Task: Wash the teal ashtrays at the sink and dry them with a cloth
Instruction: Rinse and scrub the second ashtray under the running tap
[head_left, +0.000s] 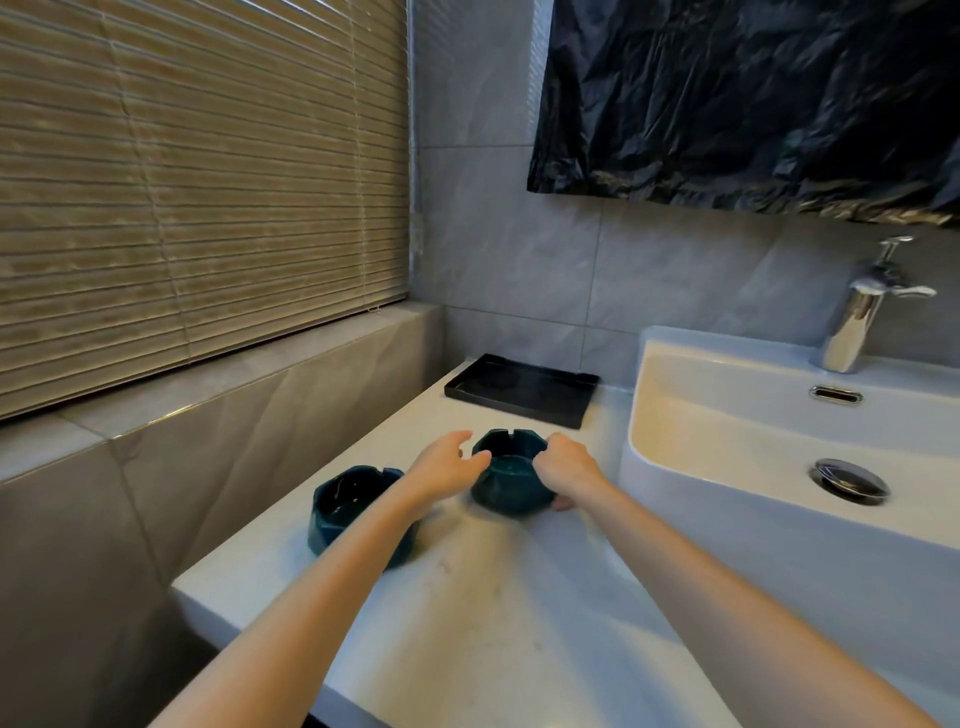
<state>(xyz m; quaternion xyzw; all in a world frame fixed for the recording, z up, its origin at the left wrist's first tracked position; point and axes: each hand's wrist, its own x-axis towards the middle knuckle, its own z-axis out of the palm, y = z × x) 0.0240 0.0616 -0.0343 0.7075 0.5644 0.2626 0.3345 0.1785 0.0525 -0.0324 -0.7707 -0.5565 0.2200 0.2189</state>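
White counter (519, 597) left of the sink (675, 499) carries the farther teal ashtray (511, 478) between both hands, right hand (569, 465) curled over its right rim, left hand (444, 462) loosely open at its left rim, while the second ashtray (348, 504) sits nearer and leftward.

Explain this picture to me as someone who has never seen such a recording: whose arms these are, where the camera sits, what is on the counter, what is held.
There is no machine here. A person wears a camera on the head, looking forward and down, so the two bare arms are the wearer's own. This is the only view. The right hand curls round the side of a teal ashtray, and the left hand touches its rim with loose fingers. A second ashtray stands on the white countertop to the left, partly behind the left forearm. Further back lies a black tray. To the right are the sink and its tap. No cloth shows.
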